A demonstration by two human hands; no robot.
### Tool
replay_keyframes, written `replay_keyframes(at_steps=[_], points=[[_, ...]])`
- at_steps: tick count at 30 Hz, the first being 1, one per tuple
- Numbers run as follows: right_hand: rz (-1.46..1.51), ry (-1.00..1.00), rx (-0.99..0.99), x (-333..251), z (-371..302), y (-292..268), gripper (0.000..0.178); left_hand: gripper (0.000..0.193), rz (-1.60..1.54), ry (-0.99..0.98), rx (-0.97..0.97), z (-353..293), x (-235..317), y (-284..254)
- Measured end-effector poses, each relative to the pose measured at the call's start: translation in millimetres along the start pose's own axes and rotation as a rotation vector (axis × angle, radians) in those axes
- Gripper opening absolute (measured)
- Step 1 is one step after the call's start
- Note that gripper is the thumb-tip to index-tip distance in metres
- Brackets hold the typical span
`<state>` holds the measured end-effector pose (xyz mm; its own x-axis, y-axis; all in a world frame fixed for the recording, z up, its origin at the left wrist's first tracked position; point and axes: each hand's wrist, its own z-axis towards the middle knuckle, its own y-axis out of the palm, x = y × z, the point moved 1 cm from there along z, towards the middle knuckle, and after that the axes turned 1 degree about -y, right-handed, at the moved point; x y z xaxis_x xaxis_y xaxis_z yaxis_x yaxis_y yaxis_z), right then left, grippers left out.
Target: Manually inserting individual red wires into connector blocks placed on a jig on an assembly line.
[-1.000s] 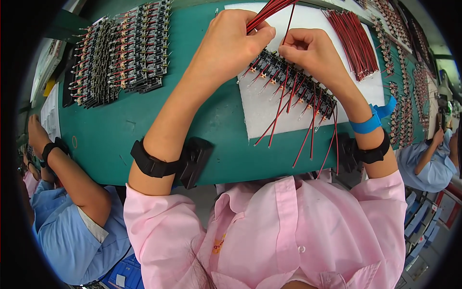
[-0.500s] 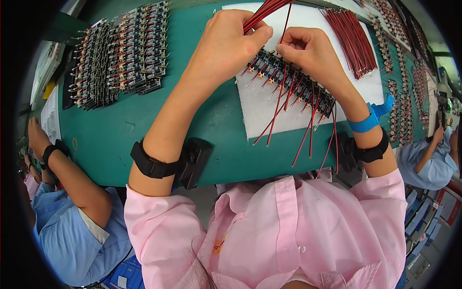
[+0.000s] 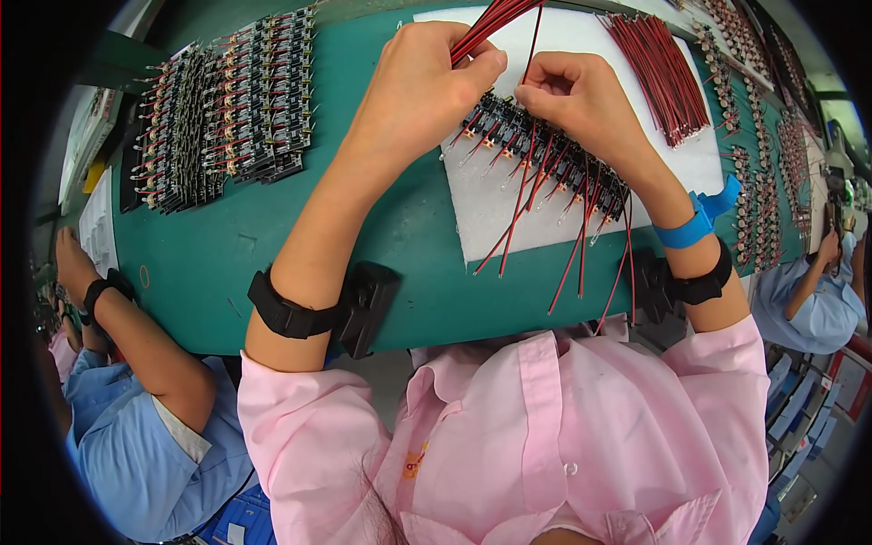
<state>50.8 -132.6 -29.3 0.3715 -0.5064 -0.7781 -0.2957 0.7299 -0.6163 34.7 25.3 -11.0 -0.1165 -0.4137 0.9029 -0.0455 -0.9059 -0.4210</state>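
Note:
A bundle of red and black wires (image 3: pixel 495 25) is gripped in my left hand (image 3: pixel 434 86), above the far left part of a white foam sheet (image 3: pixel 490 222). My right hand (image 3: pixel 574 89) pinches a single wire (image 3: pixel 534 41) between thumb and fingers. Just under the right hand lies a row of small black circuit boards (image 3: pixel 545 156) on the foam, slanting down to the right. Several red and black wires (image 3: pixel 570 263) trail from that row toward me, some past the foam's edge. My right fingertips hide part of the row's far side.
Stacked circuit boards (image 3: pixel 259 95) stand on the green table (image 3: pixel 363 227) at far left. Another pile of wires (image 3: pixel 656 77) lies on the foam's far right. More small assemblies (image 3: pixel 745 195) line the right side. A co-worker's arm (image 3: pixel 136 336) rests at left; another person (image 3: pixel 808 304) sits at right.
Both hands keep their grips, with the right hand shifted very slightly left and down together with its single wire. The view has moved a little; the board row otherwise looks the same.

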Motion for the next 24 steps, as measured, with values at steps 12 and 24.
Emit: replay_keyframes(at_steps=[12, 24], points=[[-0.065, -0.038, -0.043, -4.8, -1.6, -1.6, 0.013, 0.025, 0.014, 0.020, -0.002, 0.7, -1.1, -0.2], [-0.108, -0.082, -0.071, -3.6, 0.8, -2.9, 0.013, 0.024, -0.004, 0.011, -0.015, -1.9, 3.4, -1.2]])
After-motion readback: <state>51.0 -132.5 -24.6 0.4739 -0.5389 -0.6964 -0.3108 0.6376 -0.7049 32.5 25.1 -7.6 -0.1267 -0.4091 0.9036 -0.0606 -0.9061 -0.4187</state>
